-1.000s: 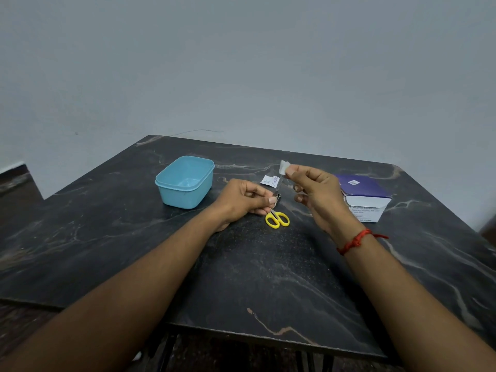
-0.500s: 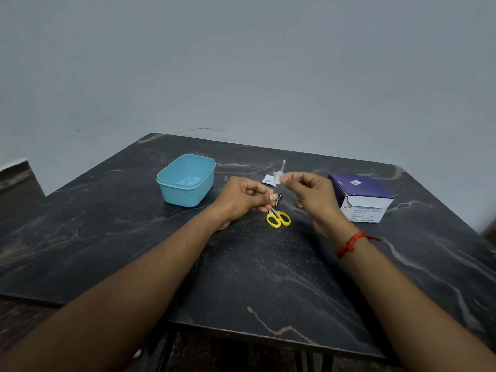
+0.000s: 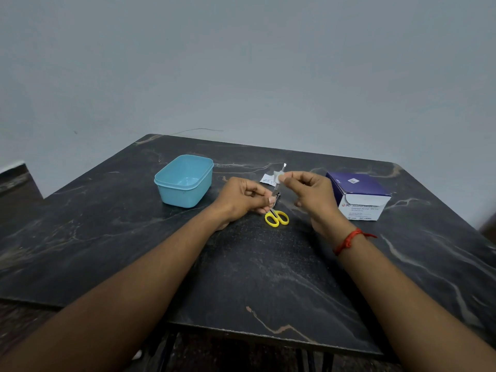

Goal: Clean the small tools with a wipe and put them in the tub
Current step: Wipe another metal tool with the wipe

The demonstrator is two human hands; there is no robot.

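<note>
On the dark marbled table (image 3: 241, 277), the left hand (image 3: 241, 200) pinches a thin metal tool (image 3: 276, 189) by its lower end, while the right hand (image 3: 314, 197) has its fingers clamped on a white wipe (image 3: 277, 174) around the shaft, above yellow scissors (image 3: 277, 218), right of the blue tub (image 3: 179, 196).

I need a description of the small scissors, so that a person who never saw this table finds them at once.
Start from the dark marble table, then find the gap between the light blue tub and the purple-and-white box. The scissors lie flat there, close to the left hand. Only they have bright yellow loop handles.
</note>
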